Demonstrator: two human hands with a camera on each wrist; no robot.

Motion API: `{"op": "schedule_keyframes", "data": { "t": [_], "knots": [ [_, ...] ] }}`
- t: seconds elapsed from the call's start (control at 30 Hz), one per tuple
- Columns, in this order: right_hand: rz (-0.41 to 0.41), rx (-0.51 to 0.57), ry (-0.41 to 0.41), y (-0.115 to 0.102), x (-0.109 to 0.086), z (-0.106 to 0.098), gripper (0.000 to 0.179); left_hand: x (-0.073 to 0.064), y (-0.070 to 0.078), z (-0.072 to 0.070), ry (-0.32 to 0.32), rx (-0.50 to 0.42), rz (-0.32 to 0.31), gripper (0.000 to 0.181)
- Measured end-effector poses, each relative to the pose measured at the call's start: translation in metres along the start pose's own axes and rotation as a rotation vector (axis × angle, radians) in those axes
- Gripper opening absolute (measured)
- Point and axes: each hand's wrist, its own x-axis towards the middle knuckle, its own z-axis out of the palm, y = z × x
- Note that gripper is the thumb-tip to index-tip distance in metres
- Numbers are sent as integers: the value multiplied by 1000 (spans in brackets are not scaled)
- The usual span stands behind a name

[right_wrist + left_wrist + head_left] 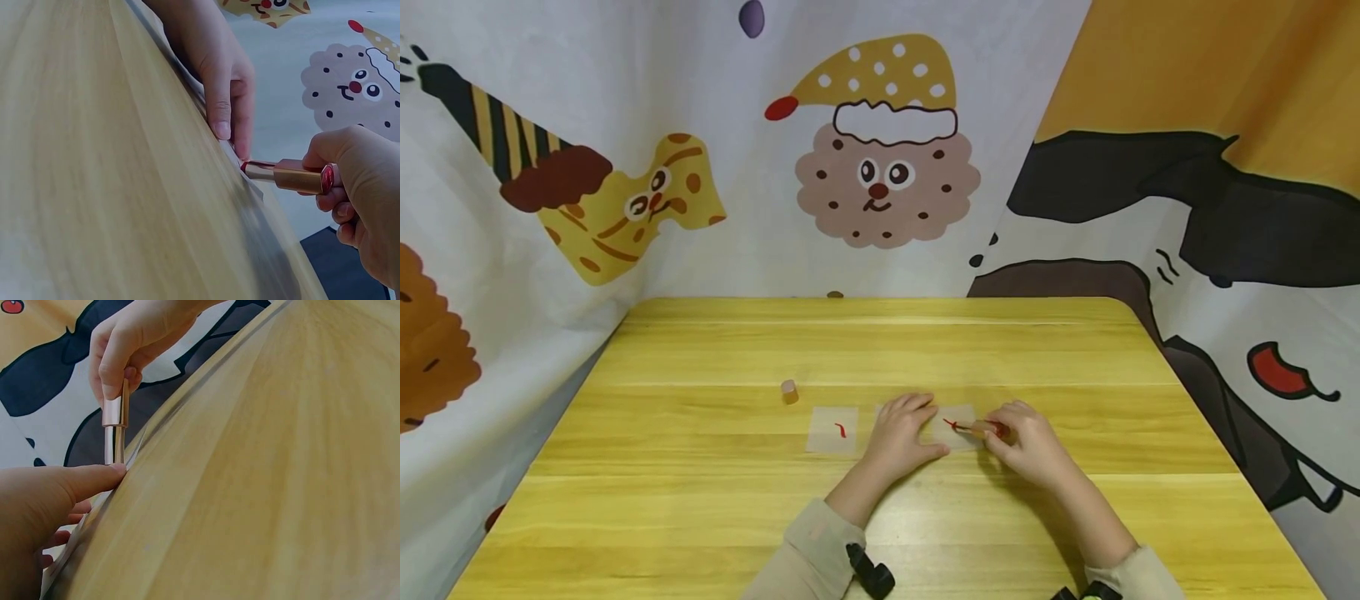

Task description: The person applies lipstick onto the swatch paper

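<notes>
My right hand point(1028, 442) grips a lipstick point(292, 175) with a rose-gold tube, its red tip down at a small pale sheet of paper point(962, 412). A short red stroke shows on that sheet beside the tip. With fingers spread, my left hand point(901, 435) rests on the same paper, pressing it to the table; part of the sheet is hidden beneath it. In the left wrist view, the thumb point(100, 480) lies close to the tube's lower end.
A second pale sheet point(822, 427) with a red mark lies to the left of my left hand. Behind it on the wooden table point(700, 350) stands the lipstick cap point(789, 392). A printed cloth point(722, 83) hangs beyond the table's far edge.
</notes>
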Motion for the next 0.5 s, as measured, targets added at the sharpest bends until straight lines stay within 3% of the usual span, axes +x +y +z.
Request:
{"op": "schedule_keyframes", "data": {
  "t": [0.5],
  "knots": [
    [22, -3, 5, 3, -9, -2, 10, 0, 0, 1, 6, 5, 3, 67]
  ]
}}
